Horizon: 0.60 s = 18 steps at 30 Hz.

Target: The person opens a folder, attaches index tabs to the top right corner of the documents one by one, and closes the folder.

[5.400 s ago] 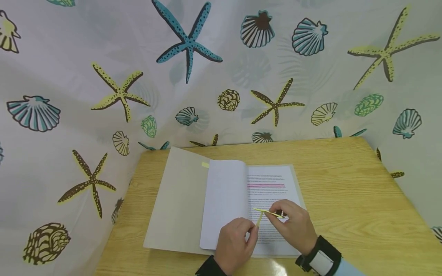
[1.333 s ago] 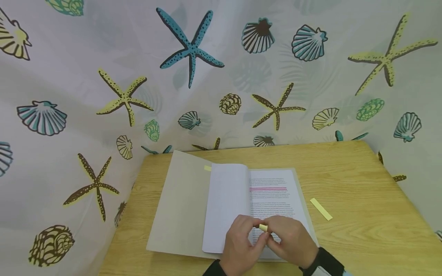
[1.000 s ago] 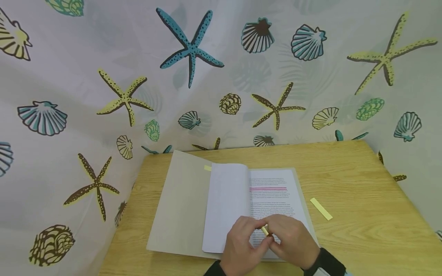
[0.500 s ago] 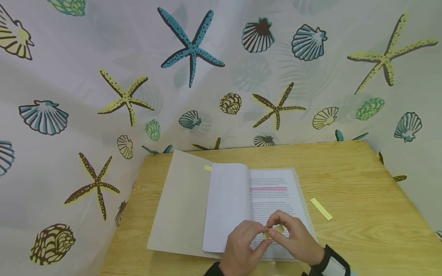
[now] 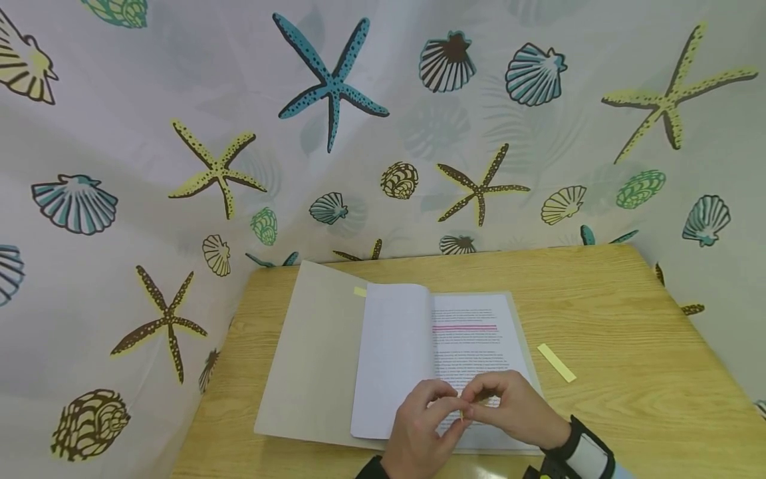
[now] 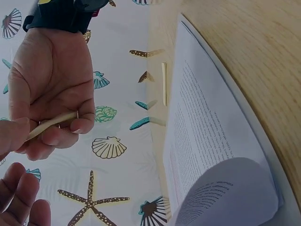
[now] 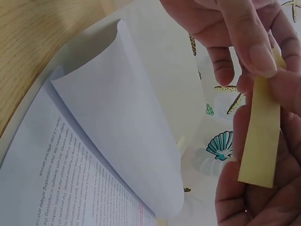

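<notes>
Over the lower part of a printed page [image 5: 469, 356], my left hand [image 5: 419, 426] and right hand [image 5: 517, 409] meet at a narrow yellow paper strip [image 7: 261, 141], like a sticky page marker. Both hands pinch it between thumb and fingers. In the right wrist view it hangs down flat from the left thumb. The left wrist view shows the strip [image 6: 51, 124] nearly edge-on across the right hand's curled fingers. The page belongs to an open booklet with a pale cover [image 5: 314, 359]. Pink lines [image 5: 464, 328] mark its upper text.
A second yellow strip, perhaps a pad [image 5: 556, 362], lies on the wooden table [image 5: 628, 332] right of the booklet. A turned white sheet [image 5: 391, 359] curves over the left side. A yellow tab [image 5: 360, 291] shows at its top left edge. Behind hangs a shell-patterned cloth [image 5: 371, 133].
Earlier, the second yellow strip was absent from the table; it now lies at right. My hands have stayed together over the page, turning the strip between the fingers; the right hand has shifted slightly right.
</notes>
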### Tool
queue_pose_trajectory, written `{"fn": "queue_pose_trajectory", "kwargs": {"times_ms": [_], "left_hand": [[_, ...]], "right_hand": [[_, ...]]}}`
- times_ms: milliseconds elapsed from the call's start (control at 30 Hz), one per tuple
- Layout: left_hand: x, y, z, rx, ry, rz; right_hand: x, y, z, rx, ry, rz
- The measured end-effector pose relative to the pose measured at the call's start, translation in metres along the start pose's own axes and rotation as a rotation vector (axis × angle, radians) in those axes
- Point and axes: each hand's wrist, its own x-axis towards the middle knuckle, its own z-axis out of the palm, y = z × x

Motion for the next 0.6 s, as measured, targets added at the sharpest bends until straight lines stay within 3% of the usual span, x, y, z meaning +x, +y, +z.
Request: {"fn": "queue_pose_trajectory", "kwargs": {"times_ms": [200,400,500,600], "left_hand": [[0.001,-0.001,0.001,0.032,0.007,-0.004],[0.0,-0.001,0.002,0.111,0.002,-0.052],[-0.003,0.001,0.005,0.15,-0.074,-0.069],[-0.008,0.003,0.012,0.195,-0.207,-0.074]], "right_hand": [[0.003,-0.008,-0.007,-0.061,-0.005,0.1],[0.008,-0.004,-0.02,-0.151,0.068,0.256],[0.012,0.004,-0.031,-0.178,0.124,0.331],[0.017,0.015,-0.047,-0.225,0.186,0.41]]}}
